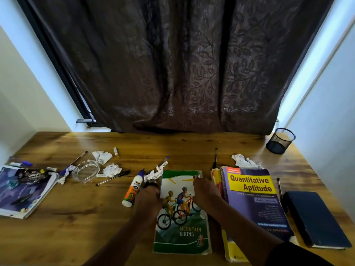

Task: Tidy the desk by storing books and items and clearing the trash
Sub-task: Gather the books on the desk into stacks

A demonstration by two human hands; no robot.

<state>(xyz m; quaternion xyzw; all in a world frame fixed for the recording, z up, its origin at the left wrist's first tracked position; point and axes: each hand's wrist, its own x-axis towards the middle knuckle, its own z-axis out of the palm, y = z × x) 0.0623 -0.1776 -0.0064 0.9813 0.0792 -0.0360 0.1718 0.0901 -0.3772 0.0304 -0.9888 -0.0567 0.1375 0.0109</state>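
Note:
A green "Mountain Biking" book [182,231] lies flat on the wooden desk [80,223] in front of me. My left hand [148,198] grips its left edge and my right hand [204,191] lies on its upper right part, fingers curled at the edge. A thick "Quantitative Aptitude" book [253,200] lies just right of it, a dark blue notebook [315,217] further right. A purple book [23,191] sits at the far left. Crumpled papers [102,156] [112,169] [153,174] [244,161] are scattered around.
A glue bottle [133,189] lies beside my left hand. Pens [113,177] [215,158] [279,189], a marker [21,164], a glue stick [115,151] and a clear round dish [86,170] lie about. A black mesh pen holder [280,141] stands back right. A dark curtain [172,64] hangs behind.

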